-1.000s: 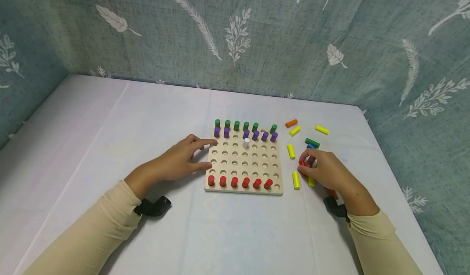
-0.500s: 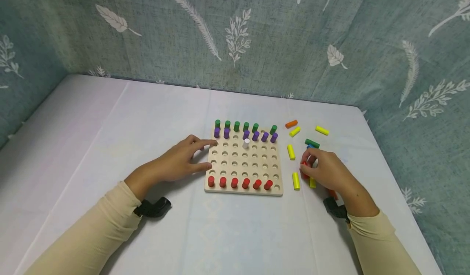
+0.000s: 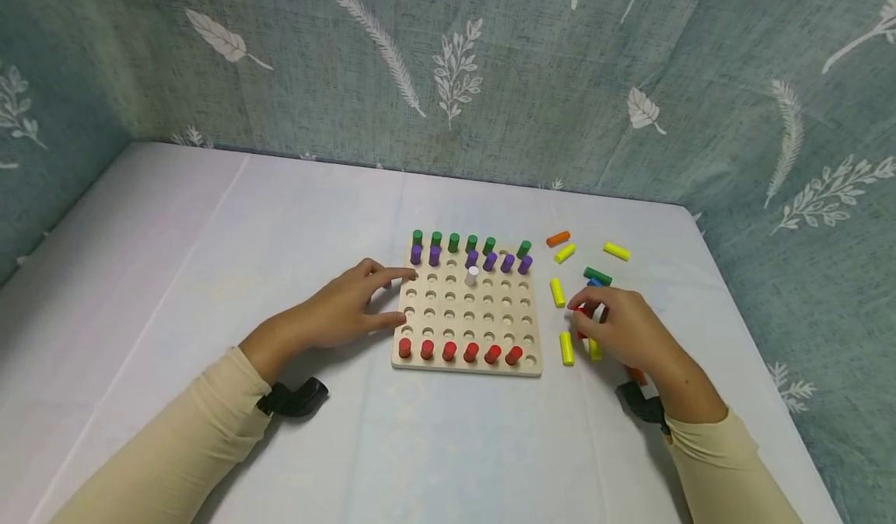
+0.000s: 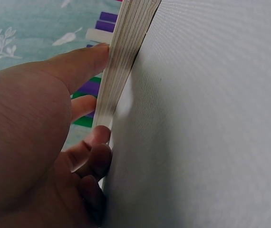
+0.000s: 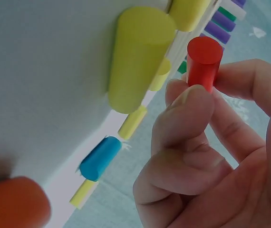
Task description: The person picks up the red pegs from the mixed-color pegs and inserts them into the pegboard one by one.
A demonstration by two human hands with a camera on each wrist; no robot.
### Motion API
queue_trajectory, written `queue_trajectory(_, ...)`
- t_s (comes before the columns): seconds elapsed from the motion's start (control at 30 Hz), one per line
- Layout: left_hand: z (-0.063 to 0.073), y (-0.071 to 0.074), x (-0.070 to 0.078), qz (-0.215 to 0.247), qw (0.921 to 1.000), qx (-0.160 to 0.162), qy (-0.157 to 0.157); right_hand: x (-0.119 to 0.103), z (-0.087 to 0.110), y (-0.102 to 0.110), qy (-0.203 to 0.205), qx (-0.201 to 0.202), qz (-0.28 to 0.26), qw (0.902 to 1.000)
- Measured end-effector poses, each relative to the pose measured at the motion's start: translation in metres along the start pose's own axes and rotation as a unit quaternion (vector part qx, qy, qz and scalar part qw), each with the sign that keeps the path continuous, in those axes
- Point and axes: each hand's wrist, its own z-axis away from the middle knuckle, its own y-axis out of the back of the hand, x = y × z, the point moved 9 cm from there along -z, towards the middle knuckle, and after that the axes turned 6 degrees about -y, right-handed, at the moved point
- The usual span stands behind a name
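My left hand rests at the left side of a wooden peg board, its thumb and index finger touching the edge. In the left wrist view, the thumb lies against the board's layered side. To the right of the board, my right hand pinches a red peg between thumb and fingers, seen clearly in the right wrist view. Green pegs and purple pegs stand in the two far rows. A white peg stands just before them, and red pegs fill most of the nearest row.
Loose yellow pegs lie between the board and my right hand and farther back. A green peg, a blue peg and an orange peg lie beyond the hand. Another orange-red peg is near my right wrist.
My right hand has shifted only slightly, and the red peg has changed its tilt between the fingertips. My left hand stays at the board's edge; the pegs in the board look unchanged.
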Motion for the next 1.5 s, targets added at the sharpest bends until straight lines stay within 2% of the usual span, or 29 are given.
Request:
queue_trajectory(0.13, -0.001, 0.003, 0.000, -0.002, 1.0000, 0.007, -0.002, -0.006, 0.001, 0.003, 0.011, 0.007, -0.009, 0.9999)
queue_trajectory(0.3, -0.001, -0.001, -0.002, 0.006, 1.0000, 0.002, -0.005, -0.012, 0.003, 0.004, 0.018, 0.000, -0.025, 0.9995)
queue_trajectory(0.53, -0.004, -0.003, -0.002, -0.001, 0.9999, 0.009, -0.008, -0.020, 0.005, 0.005, 0.052, 0.000, -0.036, 0.9980)
queue_trajectory(0.87, -0.003, -0.005, -0.004, 0.000, 1.0000, 0.007, -0.002, -0.029, 0.009, -0.002, 0.057, -0.016, -0.048, 0.9971)
queue_trajectory(1.17, 0.001, 0.000, 0.001, -0.001, 0.9999, 0.013, -0.005, -0.053, 0.021, -0.007, 0.118, -0.036, -0.068, 0.9900)
queue_trajectory(1.5, 0.002, -0.003, 0.002, -0.007, 1.0000, 0.006, -0.002, -0.056, 0.027, -0.024, 0.116, -0.059, -0.070, 0.9891)
